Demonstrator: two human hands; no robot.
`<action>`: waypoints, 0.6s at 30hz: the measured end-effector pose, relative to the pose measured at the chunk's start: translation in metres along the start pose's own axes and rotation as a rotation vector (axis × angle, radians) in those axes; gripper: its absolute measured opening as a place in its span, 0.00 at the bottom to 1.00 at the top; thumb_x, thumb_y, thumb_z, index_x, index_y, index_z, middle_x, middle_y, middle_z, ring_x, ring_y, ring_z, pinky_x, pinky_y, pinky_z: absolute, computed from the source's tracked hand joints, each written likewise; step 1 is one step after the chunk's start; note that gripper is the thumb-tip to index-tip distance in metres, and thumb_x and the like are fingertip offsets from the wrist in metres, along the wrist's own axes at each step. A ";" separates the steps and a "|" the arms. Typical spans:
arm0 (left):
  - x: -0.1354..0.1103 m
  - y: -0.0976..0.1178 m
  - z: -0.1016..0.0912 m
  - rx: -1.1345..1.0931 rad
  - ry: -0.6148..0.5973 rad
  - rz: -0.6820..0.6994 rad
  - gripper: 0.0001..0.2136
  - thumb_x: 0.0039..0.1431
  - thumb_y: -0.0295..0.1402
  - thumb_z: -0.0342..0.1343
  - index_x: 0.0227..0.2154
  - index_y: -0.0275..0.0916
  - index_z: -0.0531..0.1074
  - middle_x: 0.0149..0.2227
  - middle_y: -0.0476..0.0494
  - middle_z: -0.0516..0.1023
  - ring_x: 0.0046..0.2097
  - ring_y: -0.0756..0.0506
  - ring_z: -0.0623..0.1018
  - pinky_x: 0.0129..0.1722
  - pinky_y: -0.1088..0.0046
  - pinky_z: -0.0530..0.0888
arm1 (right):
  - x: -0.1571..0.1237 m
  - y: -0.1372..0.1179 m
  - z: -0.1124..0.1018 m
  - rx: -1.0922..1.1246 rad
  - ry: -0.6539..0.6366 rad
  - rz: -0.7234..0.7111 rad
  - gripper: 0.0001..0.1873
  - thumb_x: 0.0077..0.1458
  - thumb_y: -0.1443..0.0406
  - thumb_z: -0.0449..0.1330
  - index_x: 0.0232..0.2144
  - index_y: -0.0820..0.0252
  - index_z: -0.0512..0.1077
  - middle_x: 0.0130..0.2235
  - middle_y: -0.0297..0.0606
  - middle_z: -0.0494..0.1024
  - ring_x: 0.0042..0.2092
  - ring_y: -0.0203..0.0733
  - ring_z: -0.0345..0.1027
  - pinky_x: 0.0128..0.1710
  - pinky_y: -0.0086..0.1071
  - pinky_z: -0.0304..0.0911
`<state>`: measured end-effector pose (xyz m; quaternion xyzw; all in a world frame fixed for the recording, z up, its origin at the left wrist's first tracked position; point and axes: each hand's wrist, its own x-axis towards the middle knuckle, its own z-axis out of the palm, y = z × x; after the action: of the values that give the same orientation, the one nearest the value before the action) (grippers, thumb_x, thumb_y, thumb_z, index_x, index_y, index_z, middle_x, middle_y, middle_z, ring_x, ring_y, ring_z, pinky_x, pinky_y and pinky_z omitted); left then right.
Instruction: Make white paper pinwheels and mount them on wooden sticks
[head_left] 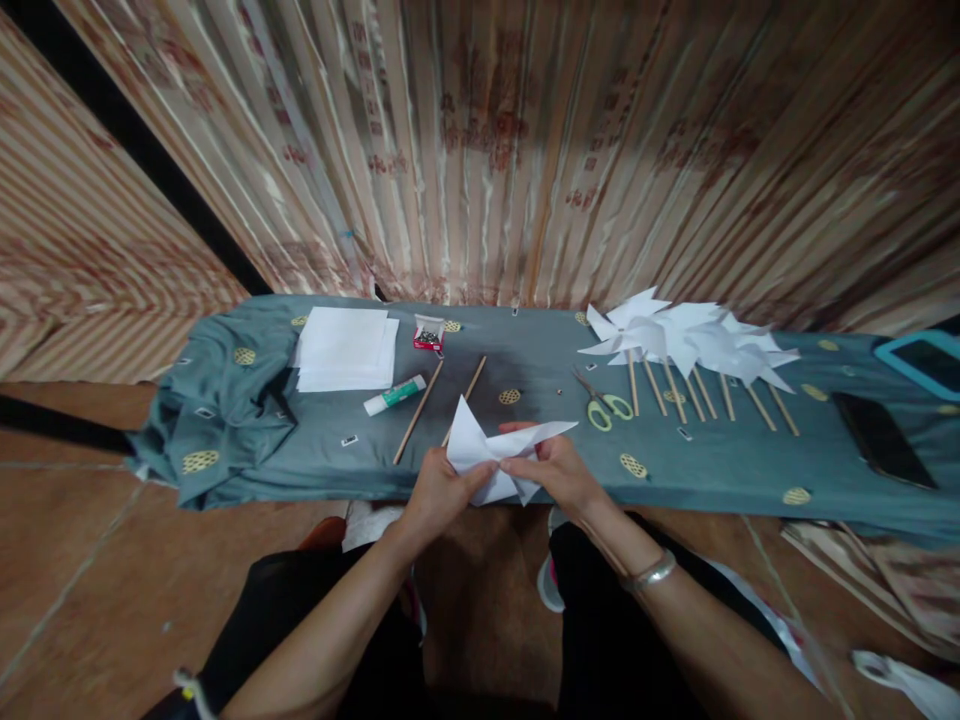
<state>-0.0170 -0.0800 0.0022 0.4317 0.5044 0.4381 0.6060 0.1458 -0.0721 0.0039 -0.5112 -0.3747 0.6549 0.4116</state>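
A white paper pinwheel (472, 440) is held between my two hands above the front edge of the cloth-covered table. My left hand (442, 485) is closed on its left side, the thumb pressing near the centre. From the right, my right hand (559, 470) pinches it, thumb also at the middle; the fingers behind the paper are partly hidden. Two wooden sticks (418, 412) lie just beyond my left hand. Green-handled scissors (609, 410) rest beyond my right hand, with a tiny metal piece (559, 392) to their left.
A stack of white paper (345, 350), a glue stick (395, 395) and a red box of small metal pins (428, 333) sit on the left. Several finished pinwheels on sticks (690, 335) lie at right, then a black phone (883, 438) and a blue-framed device (922, 362).
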 end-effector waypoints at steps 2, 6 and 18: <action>-0.001 0.000 0.000 -0.015 0.006 -0.001 0.09 0.37 0.33 0.65 0.23 0.34 0.79 0.24 0.45 0.80 0.25 0.47 0.75 0.27 0.74 0.72 | 0.000 0.001 0.001 -0.006 0.000 -0.016 0.30 0.27 0.61 0.75 0.38 0.59 0.74 0.29 0.32 0.82 0.31 0.41 0.75 0.33 0.32 0.69; -0.001 0.001 0.001 -0.028 0.009 -0.010 0.09 0.37 0.33 0.65 0.24 0.33 0.80 0.24 0.44 0.80 0.25 0.47 0.75 0.28 0.73 0.72 | 0.002 0.003 0.002 -0.001 0.003 -0.039 0.30 0.25 0.60 0.76 0.36 0.59 0.75 0.29 0.33 0.82 0.32 0.42 0.76 0.33 0.34 0.70; 0.000 0.006 -0.003 -0.118 0.228 -0.069 0.13 0.33 0.34 0.69 0.26 0.34 0.80 0.29 0.42 0.83 0.30 0.44 0.79 0.32 0.70 0.75 | 0.006 -0.012 -0.010 -0.046 -0.164 -0.129 0.27 0.34 0.58 0.73 0.40 0.58 0.76 0.37 0.37 0.83 0.38 0.42 0.77 0.40 0.35 0.70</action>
<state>-0.0205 -0.0780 0.0070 0.3250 0.5582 0.4920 0.5837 0.1570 -0.0616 0.0105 -0.4400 -0.4542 0.6579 0.4090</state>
